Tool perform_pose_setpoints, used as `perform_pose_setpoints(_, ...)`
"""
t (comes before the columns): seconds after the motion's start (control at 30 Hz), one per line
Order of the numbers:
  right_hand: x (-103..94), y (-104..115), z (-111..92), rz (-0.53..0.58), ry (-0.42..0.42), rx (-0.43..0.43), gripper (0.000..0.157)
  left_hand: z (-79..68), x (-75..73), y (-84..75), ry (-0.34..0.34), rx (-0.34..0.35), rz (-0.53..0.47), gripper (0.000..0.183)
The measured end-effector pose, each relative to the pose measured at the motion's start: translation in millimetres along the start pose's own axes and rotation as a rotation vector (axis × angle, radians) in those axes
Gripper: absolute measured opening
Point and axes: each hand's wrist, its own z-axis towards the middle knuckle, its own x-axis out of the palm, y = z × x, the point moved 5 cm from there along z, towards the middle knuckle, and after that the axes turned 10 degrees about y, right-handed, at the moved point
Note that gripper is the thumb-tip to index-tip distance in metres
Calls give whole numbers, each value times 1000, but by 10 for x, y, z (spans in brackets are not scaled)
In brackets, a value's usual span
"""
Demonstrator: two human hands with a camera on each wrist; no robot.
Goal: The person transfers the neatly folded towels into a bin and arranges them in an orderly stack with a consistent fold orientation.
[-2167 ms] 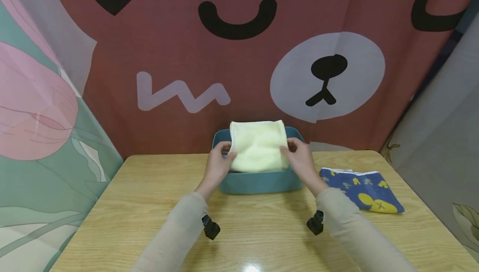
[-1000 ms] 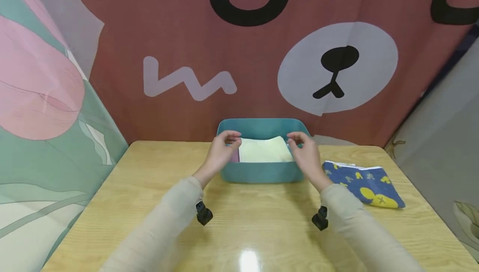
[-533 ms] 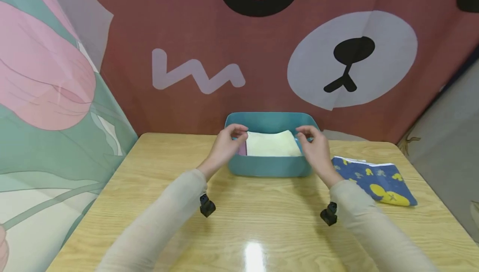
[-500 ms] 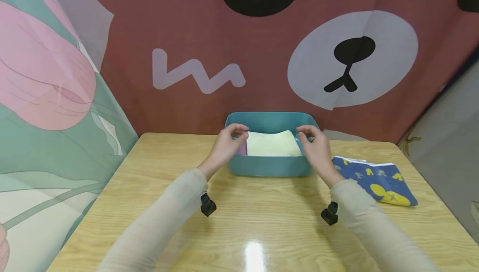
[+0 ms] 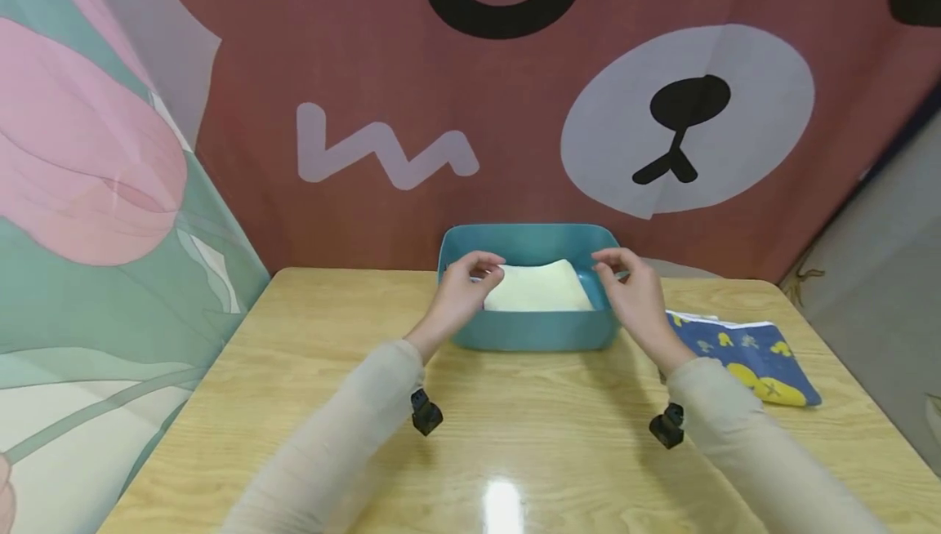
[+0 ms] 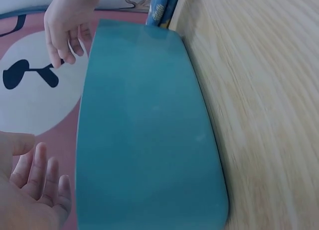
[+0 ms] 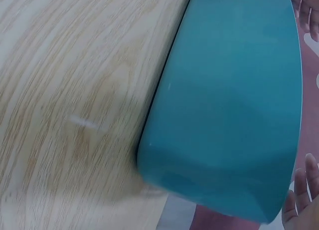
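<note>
Two seconds or so ago both hands held the pale yellow cloth (image 5: 540,287) by its side edges above the blue-green box (image 5: 537,331); now the cloth lies inside the box, between the two grips and lower than both. The left grip (image 5: 465,287) is slack, fingers loosely bent with a small gap to the thumb, and has hold of nothing. In the last half second it has shifted inward, so it covers the left edge of the cloth and the purple strip that showed there; from the head view I cannot tell whether it touches the cloth. The right grip (image 5: 632,289) is equally slack and without a hold, over the box's right side, well apart from the cloth. Laying down this cloth therefore seems done, though its fit under the left grip is hidden.

The blue cloth (image 5: 764,354) with yellow figures has not been taken up: it lies on the desk (image 5: 559,436), to the right of the right grip, partly behind that sleeve.

No brand, label or lettering can be read on the box or cloths; the zigzag (image 5: 403,178) on the curtain (image 5: 367,68) behind the grips looks like pattern, not writing
</note>
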Motion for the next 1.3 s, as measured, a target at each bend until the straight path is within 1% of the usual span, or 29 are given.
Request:
perform_pose_setpoints(0.1, -51, -24, -36, -14, 23, -17, 17, -21, 80, -69, 11, 25, 15, 20)
perform_pose_setpoints(0.2, -113, -55, -83, -19, 49, -21, 17, -39, 174, -144, 49, 49, 41, 19)
perform_pose_setpoints(0.3, -193, -93, -129, -16, 69, -11, 20, -41, 273, -206, 95, 51, 71, 20)
perform_pose_setpoints(0.37, -234, -103, -153, -10, 86, -2, 22, -46, 312, -235, 108, 51, 81, 20)
perform_pose_setpoints(0.53, -337, -148, -224, -14, 119, 0, 24, -47, 411, -309, 133, 43, 55, 20)
perform_pose_setpoints(0.63, -393, -191, -266, -33, 107, -24, 23, -54, 490, -361, 155, 41, 36, 19)
perform_pose_setpoints(0.73, -453, -237, -316, -50, 78, -37, 21, -66, 577, -415, 175, 56, 30, 18)
perform_pose_setpoints(0.87, -539, -288, -394, -70, 58, -37, 20, -99, 691, -465, 209, 65, 14, 16)
perform_pose_setpoints(1.03, -707, -342, -482, -114, 56, -23, 22, -172, 820, -520, 279, 62, -18, 20)
perform_pose_setpoints(1.13, -826, -381, -530, -144, 46, -21, 22, -211, 899, -520, 319, 62, -16, 22)
perform_pose_setpoints(1.3, -1012, -495, -610, -179, 50, -9, 23, -262, 1017, -494, 350, 46, 4, 25)
